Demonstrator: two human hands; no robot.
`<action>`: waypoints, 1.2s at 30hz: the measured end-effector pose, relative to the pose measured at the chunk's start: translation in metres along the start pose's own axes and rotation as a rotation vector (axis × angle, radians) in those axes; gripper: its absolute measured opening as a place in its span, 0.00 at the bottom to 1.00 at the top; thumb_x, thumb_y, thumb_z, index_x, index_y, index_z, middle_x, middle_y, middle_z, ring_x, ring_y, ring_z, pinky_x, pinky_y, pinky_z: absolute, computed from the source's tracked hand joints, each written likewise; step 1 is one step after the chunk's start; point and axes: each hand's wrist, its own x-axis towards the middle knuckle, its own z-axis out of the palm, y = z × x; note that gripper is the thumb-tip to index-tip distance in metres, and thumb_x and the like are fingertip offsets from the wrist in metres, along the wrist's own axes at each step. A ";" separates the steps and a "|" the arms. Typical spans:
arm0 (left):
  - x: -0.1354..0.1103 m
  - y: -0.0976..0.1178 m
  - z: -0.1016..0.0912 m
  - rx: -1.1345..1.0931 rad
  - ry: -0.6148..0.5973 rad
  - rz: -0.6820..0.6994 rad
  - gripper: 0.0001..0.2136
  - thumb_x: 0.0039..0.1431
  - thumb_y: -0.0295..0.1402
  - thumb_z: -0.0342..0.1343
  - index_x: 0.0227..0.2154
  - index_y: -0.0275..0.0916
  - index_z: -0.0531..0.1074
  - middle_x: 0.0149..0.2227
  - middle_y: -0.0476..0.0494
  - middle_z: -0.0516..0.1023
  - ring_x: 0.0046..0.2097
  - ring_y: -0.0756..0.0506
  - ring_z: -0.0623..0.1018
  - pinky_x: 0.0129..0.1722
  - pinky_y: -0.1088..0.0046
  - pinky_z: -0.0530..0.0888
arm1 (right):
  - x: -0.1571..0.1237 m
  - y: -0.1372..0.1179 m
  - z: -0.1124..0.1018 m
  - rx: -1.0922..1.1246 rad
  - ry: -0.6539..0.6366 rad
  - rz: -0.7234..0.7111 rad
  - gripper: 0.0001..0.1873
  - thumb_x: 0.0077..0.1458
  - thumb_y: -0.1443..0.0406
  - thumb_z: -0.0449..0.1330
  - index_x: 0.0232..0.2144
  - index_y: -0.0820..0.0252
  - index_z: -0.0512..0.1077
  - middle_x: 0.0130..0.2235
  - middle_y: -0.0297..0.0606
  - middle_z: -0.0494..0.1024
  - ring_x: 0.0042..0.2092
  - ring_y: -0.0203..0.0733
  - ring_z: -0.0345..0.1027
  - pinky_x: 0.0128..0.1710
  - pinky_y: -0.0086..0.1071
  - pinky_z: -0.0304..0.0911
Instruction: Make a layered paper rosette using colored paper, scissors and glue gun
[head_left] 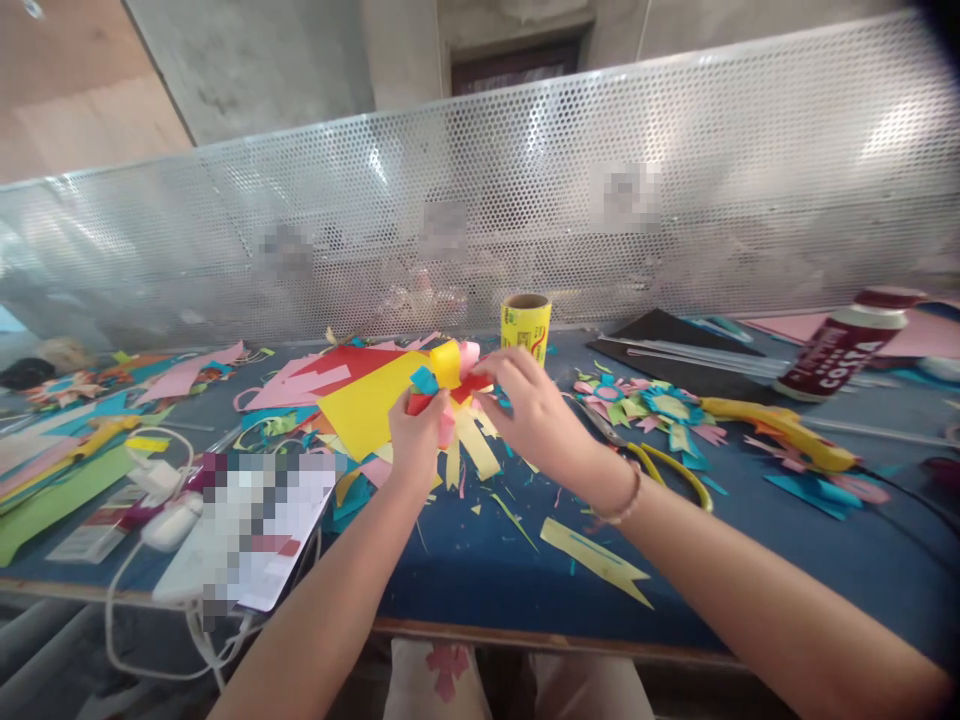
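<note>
Over the blue tabletop, both hands hold a small paper craft [445, 366] of looped yellow, pink, red and blue strips. My left hand [417, 436] grips its lower left side, fingers closed round it. On the other side, my right hand [529, 408] pinches a red part of it with bent fingers. Pale yellow cut strips [477, 448] hang or lie just below; I cannot tell whether they are joined to it. Behind my left hand lies yellow paper [356, 405] over red paper. A yellow tape roll [525, 325] stands upright behind my right hand.
Right of my hands lie yellow-handled scissors [675, 470], paper rosettes [671, 402], a yellow glue gun [787, 435] with a cord, and a tilted COSTA bottle [840, 345]. A phone [289, 540] and white cables are at left. A perforated metal screen [480, 200] borders the back.
</note>
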 end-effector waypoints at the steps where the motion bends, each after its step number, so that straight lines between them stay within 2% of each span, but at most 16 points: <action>1: -0.002 -0.001 0.000 0.011 0.004 0.031 0.10 0.46 0.37 0.62 0.27 0.39 0.69 0.24 0.53 0.67 0.26 0.53 0.68 0.27 0.76 0.66 | -0.008 -0.002 0.003 0.021 -0.037 -0.016 0.16 0.58 0.71 0.51 0.47 0.56 0.70 0.44 0.45 0.72 0.50 0.49 0.66 0.51 0.49 0.65; 3: -0.007 -0.001 0.000 0.056 0.013 0.085 0.10 0.48 0.39 0.61 0.27 0.39 0.69 0.24 0.52 0.67 0.27 0.53 0.68 0.28 0.76 0.67 | -0.022 -0.005 0.010 0.062 -0.065 -0.023 0.19 0.59 0.71 0.50 0.52 0.54 0.66 0.48 0.45 0.71 0.53 0.48 0.65 0.53 0.48 0.65; 6: -0.018 0.003 0.003 0.135 0.006 0.170 0.10 0.51 0.40 0.60 0.28 0.39 0.69 0.24 0.52 0.68 0.27 0.52 0.68 0.29 0.76 0.67 | -0.037 -0.006 0.019 0.105 -0.041 0.018 0.22 0.60 0.71 0.50 0.56 0.55 0.62 0.51 0.47 0.69 0.55 0.46 0.64 0.53 0.47 0.66; 12: -0.035 0.007 0.007 0.191 -0.057 0.267 0.09 0.54 0.39 0.57 0.34 0.41 0.70 0.31 0.47 0.73 0.32 0.48 0.73 0.33 0.73 0.70 | -0.044 -0.006 0.021 0.209 -0.005 0.061 0.24 0.58 0.72 0.50 0.56 0.54 0.61 0.51 0.47 0.68 0.54 0.45 0.65 0.49 0.44 0.69; 15: -0.038 0.003 0.005 0.179 -0.177 0.385 0.12 0.56 0.41 0.55 0.40 0.41 0.69 0.38 0.43 0.74 0.40 0.45 0.74 0.41 0.68 0.71 | -0.045 -0.007 0.017 0.261 0.017 0.097 0.23 0.58 0.69 0.51 0.56 0.52 0.61 0.51 0.46 0.68 0.54 0.46 0.64 0.48 0.44 0.69; 19: -0.040 -0.002 -0.001 0.235 -0.410 0.675 0.24 0.58 0.50 0.48 0.53 0.42 0.65 0.52 0.35 0.68 0.54 0.38 0.69 0.54 0.57 0.66 | -0.048 -0.006 0.009 0.330 0.049 0.120 0.21 0.60 0.60 0.52 0.55 0.50 0.62 0.52 0.46 0.65 0.55 0.49 0.61 0.52 0.48 0.65; 21: -0.041 -0.003 -0.004 0.283 -0.457 0.797 0.29 0.59 0.52 0.44 0.58 0.41 0.61 0.56 0.33 0.63 0.58 0.35 0.65 0.57 0.53 0.63 | -0.049 -0.004 0.006 0.382 0.056 0.129 0.21 0.59 0.56 0.52 0.54 0.51 0.63 0.53 0.46 0.63 0.56 0.50 0.59 0.55 0.48 0.61; 23: -0.042 -0.003 -0.005 0.332 -0.465 0.864 0.29 0.61 0.51 0.41 0.61 0.41 0.57 0.59 0.32 0.60 0.60 0.35 0.62 0.58 0.52 0.61 | -0.049 -0.002 0.003 0.443 0.068 0.166 0.22 0.58 0.52 0.52 0.52 0.52 0.65 0.52 0.45 0.62 0.56 0.50 0.58 0.56 0.47 0.61; 26: -0.043 -0.002 -0.006 0.432 -0.479 0.918 0.29 0.62 0.49 0.40 0.63 0.43 0.55 0.59 0.33 0.59 0.60 0.35 0.62 0.58 0.53 0.60 | -0.045 0.001 0.000 0.528 0.112 0.281 0.20 0.55 0.49 0.55 0.44 0.53 0.68 0.48 0.43 0.63 0.51 0.47 0.62 0.50 0.42 0.66; 30: -0.044 -0.001 -0.006 0.587 -0.481 1.014 0.29 0.62 0.47 0.43 0.64 0.45 0.53 0.56 0.34 0.61 0.57 0.35 0.64 0.55 0.54 0.59 | -0.038 0.001 -0.006 0.613 0.140 0.493 0.15 0.51 0.51 0.60 0.33 0.55 0.68 0.38 0.38 0.68 0.39 0.40 0.66 0.37 0.34 0.69; 33: -0.044 -0.001 -0.005 0.685 -0.441 1.046 0.27 0.62 0.44 0.43 0.63 0.44 0.55 0.55 0.34 0.63 0.55 0.37 0.64 0.54 0.55 0.59 | -0.033 0.004 -0.009 0.708 0.111 0.623 0.15 0.49 0.53 0.61 0.32 0.56 0.68 0.30 0.33 0.69 0.30 0.35 0.64 0.27 0.29 0.65; 36: -0.041 0.000 -0.005 0.732 -0.390 1.044 0.22 0.61 0.39 0.47 0.58 0.44 0.63 0.52 0.36 0.67 0.53 0.39 0.67 0.52 0.57 0.60 | -0.031 0.016 -0.009 0.802 0.060 0.706 0.18 0.45 0.52 0.63 0.33 0.58 0.70 0.24 0.29 0.67 0.23 0.31 0.58 0.19 0.25 0.58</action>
